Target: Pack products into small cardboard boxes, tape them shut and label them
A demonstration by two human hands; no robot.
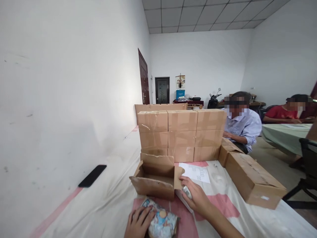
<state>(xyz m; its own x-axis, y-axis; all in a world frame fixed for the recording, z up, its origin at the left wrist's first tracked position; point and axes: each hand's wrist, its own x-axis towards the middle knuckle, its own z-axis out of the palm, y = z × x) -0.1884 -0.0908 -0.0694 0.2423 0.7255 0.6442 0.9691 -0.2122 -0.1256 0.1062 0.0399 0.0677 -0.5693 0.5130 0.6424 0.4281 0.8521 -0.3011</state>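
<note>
My left hand lies over the left side of a soft, colourfully printed package, fingers curved on it; the thumb is hidden. Just beyond stands an open cardboard box, flaps spread, with bare cardboard visible inside. At its right flap is my right hand, fingertips against or very near the flap's edge. A small white-and-grey object is held in those fingers; its kind I cannot make out. Under the right hand a white edge or flat item shows partly. A printed white sheet lies behind.
Stacked taped cartons form a wall ahead. Longer closed cartons line the right edge. A black phone lies left, near the white wall. A person in a light shirt sits beyond; another in red sits farther right.
</note>
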